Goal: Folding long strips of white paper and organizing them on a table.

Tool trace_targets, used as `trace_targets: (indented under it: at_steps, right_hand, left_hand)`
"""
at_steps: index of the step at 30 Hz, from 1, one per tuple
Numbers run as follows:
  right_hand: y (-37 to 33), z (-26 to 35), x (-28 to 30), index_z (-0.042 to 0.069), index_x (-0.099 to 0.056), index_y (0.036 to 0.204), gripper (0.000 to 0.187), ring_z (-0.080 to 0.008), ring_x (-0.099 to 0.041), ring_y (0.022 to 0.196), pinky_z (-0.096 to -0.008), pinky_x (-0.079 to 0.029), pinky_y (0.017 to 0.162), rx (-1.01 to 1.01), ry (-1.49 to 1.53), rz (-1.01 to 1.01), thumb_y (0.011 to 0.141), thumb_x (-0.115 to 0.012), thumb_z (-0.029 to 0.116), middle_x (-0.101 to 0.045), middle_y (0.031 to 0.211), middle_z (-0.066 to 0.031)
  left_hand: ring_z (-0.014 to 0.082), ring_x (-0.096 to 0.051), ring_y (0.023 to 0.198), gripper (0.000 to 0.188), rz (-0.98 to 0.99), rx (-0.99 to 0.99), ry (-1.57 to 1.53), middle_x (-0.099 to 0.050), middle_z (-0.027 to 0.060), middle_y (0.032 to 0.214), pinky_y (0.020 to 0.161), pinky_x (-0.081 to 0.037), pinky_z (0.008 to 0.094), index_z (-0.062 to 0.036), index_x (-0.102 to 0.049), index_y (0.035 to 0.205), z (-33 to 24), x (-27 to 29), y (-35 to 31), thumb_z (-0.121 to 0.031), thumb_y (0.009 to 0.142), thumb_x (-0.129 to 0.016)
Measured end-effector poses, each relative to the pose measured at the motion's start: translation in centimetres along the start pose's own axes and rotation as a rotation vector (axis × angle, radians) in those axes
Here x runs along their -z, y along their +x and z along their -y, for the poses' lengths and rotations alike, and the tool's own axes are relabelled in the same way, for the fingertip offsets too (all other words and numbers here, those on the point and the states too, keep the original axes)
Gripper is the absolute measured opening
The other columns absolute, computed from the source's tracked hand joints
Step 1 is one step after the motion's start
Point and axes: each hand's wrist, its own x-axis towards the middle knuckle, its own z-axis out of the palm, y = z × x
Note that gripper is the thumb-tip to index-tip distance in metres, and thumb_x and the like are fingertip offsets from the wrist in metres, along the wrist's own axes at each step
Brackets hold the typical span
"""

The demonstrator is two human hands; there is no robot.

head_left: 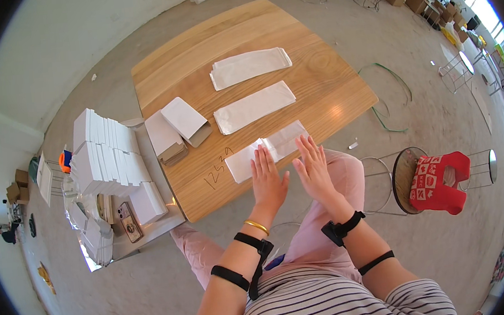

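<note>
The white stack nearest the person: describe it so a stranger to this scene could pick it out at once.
On the wooden table, three flat white stacks lie in a row. Take the nearest stack, by the table's front edge; unlike the two beyond it, it has the left hand and right hand at its near side.

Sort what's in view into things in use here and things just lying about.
Probably in use:
near whitish stack, at the left hand and right hand
middle stack
far stack
white card pieces, perhaps

Apparently just lying about:
phone
red bag on a stool
yellow item at far left
</note>
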Motion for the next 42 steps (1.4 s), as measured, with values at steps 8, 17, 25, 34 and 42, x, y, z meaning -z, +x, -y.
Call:
trace_targets:
  at_steps: [8, 17, 25, 34, 42]
  right_hand:
    - [0.2, 0.9, -0.8, 0.003, -0.037, 0.149, 0.06, -0.0355, -0.024, 0.148, -0.0534, -0.013, 0.12, 0.016, 0.015, 0.037, 0.104, -0.041, 0.042, -0.034, 0.156, -0.0176]
    - [2.3, 2.8, -5.5, 0.004, -0.038, 0.149, 0.063, -0.0285, -0.024, 0.149, -0.0506, -0.016, 0.121, 0.309, -0.335, 0.166, 0.097, -0.054, 0.035, -0.03, 0.159, -0.0126]
    - [3.6, 1.4, -8.1, 0.007, -0.032, 0.153, 0.079, -0.0253, -0.021, 0.15, -0.052, -0.014, 0.121, 0.361, -0.432, 0.2, 0.094, -0.048, 0.058, -0.026, 0.161, -0.011]
    - [4.2, 1.9, -7.4, 0.009, -0.034, 0.152, 0.071, -0.0275, -0.021, 0.15, -0.0525, -0.016, 0.121, 0.343, -0.366, 0.193, 0.096, -0.051, 0.049, -0.026, 0.161, -0.0124]
    - [11.5, 3.0, -8.7, 0.012, -0.037, 0.151, 0.063, -0.0279, -0.024, 0.149, -0.0514, -0.018, 0.12, 0.302, -0.316, 0.181, 0.098, -0.05, 0.045, -0.03, 0.159, -0.0124]
  left_hand:
    - [0.0403, -0.015, 0.15, 0.088, -0.016, -0.064, -0.043, -0.016, 0.0274, 0.16, 0.122, -0.014, 0.0499, 0.0044, -0.017, 0.154, 0.4, 0.8, -0.1, -0.032, 0.09, -0.065]
    - [0.0373, -0.012, 0.151, 0.08, -0.046, -0.058, 0.068, -0.016, 0.0215, 0.162, 0.122, -0.01, 0.0507, 0.0054, -0.02, 0.153, 7.7, 4.9, -2.0, -0.048, 0.099, -0.045]
    - [0.037, -0.012, 0.151, 0.083, 0.121, -0.05, 0.23, -0.015, 0.0226, 0.162, 0.122, -0.007, 0.054, -0.0017, -0.019, 0.156, 8.8, 3.7, -2.4, -0.059, 0.099, -0.037]
    - [0.0414, -0.014, 0.15, 0.076, 0.049, 0.049, 0.333, -0.017, 0.0262, 0.16, 0.119, -0.008, 0.0597, -0.0106, -0.023, 0.157, 8.4, 4.5, -2.5, -0.057, 0.099, -0.04]
    - [0.0403, -0.017, 0.149, 0.064, -0.063, 0.066, 0.01, -0.023, 0.0215, 0.159, 0.119, -0.009, 0.0583, -0.0055, -0.035, 0.15, 7.0, 4.3, 0.7, -0.047, 0.103, -0.04]
